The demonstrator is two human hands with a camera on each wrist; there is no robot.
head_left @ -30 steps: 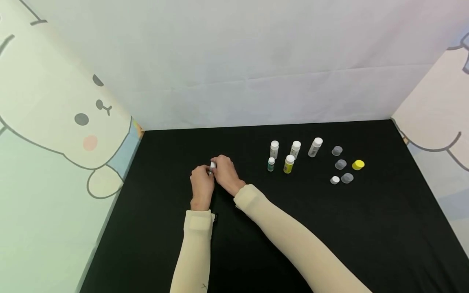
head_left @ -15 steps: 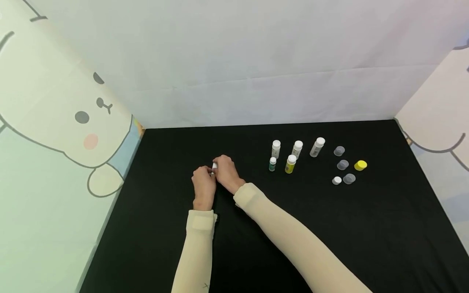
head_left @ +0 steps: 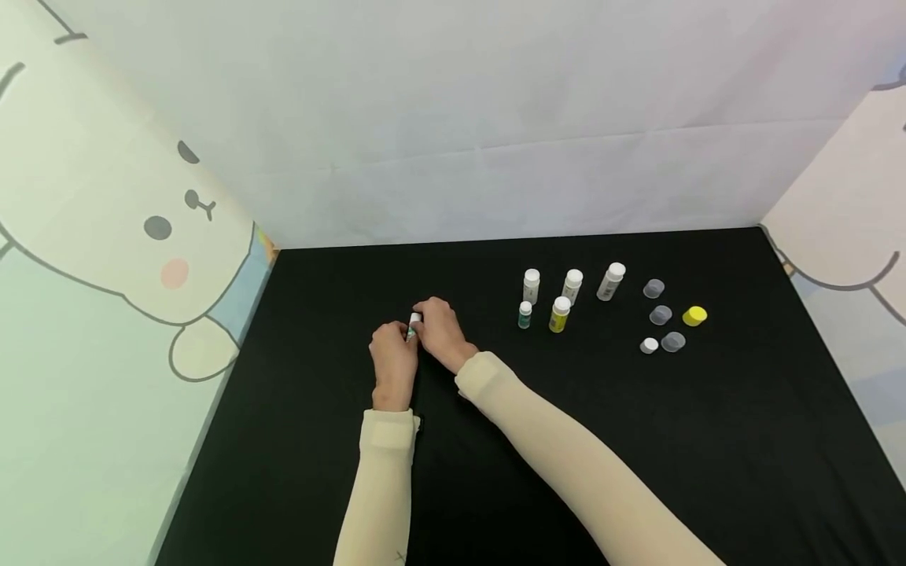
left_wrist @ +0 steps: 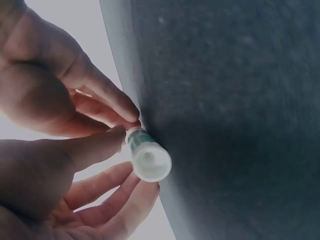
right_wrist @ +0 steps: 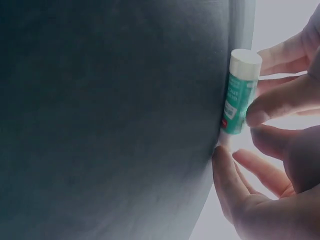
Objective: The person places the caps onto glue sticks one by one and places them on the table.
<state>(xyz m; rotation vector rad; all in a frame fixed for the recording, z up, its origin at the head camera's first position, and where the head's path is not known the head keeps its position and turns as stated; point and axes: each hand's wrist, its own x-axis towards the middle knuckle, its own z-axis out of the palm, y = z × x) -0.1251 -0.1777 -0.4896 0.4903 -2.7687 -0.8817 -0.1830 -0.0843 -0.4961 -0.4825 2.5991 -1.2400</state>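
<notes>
Both hands pinch green-labelled vial — print unreadable.

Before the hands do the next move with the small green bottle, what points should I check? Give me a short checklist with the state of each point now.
1. Small green bottle held by both hands: ok; fingers of the left hand and the right hand pinch it.
2. White cap on the bottle: ok, it sits on the end; whether it is tight, cannot tell.
3. Bottle lifted off the black table: cannot tell.
4. Space around the hands: ok; the five standing bottles are apart, to the right.
5. Loose caps out of the way: ok, they lie far right.
</notes>
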